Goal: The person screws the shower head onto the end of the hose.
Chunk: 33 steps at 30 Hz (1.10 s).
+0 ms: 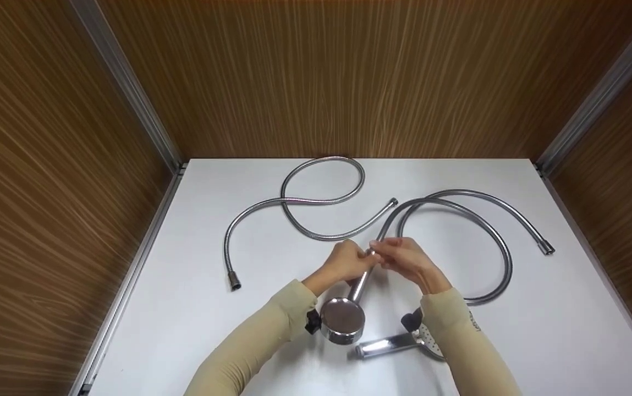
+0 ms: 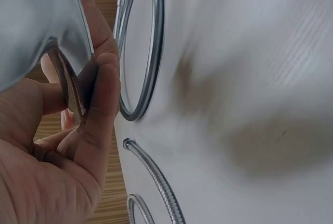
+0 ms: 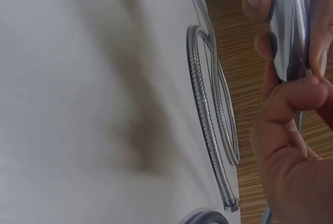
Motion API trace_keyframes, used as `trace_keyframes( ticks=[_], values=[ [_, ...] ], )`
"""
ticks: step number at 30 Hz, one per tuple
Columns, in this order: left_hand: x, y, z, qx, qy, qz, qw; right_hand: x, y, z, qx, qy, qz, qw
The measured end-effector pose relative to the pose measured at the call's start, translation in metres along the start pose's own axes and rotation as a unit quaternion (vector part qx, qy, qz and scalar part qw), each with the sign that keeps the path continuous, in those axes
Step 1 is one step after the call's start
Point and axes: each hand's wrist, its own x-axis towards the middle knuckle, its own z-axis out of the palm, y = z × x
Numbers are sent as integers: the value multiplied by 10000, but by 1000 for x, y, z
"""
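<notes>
My left hand point(image 1: 346, 261) grips the handle of a chrome shower head point(image 1: 343, 318), its round head pointing down toward me. At the handle's far end my right hand point(image 1: 405, 258) pinches the end of a smooth grey shower hose point(image 1: 508, 264); the fingers cover the joint. Both hands meet there, fingertips close together above the table. In the right wrist view, the right thumb and finger sit right at the tip of the chrome handle point(image 3: 291, 31). The left fingers point(image 2: 101, 99) wrap the handle in the left wrist view.
A second shower head point(image 1: 386, 346) lies on the white table point(image 1: 183, 330), partly hidden under the right forearm. A ribbed metal hose point(image 1: 324, 238) lies looped at the back left. The grey hose's free end point(image 1: 545, 246) lies at the right. Wood-grain panels point(image 1: 321, 82) enclose the table.
</notes>
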Motion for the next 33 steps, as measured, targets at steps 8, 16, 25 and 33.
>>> trace_keyframes(
  ticks=[8, 16, 25, 33],
  values=[
    [4, -4, -2, 47, -226, 156, 9996, 3, 6, -3, 1037, -641, 58, 9925],
    [4, -8, -4, -282, -467, 98, 9985, 3, 7, -5, 1702, -1059, 53, 9797],
    [0, -4, -2, -745, -491, -408, 9952, 1, 8, -7, 1450, -1069, 100, 9836],
    [0, -4, -3, -525, -219, -333, 9978, -2, -8, 3, 218, -130, 408, 9988]
  ],
)
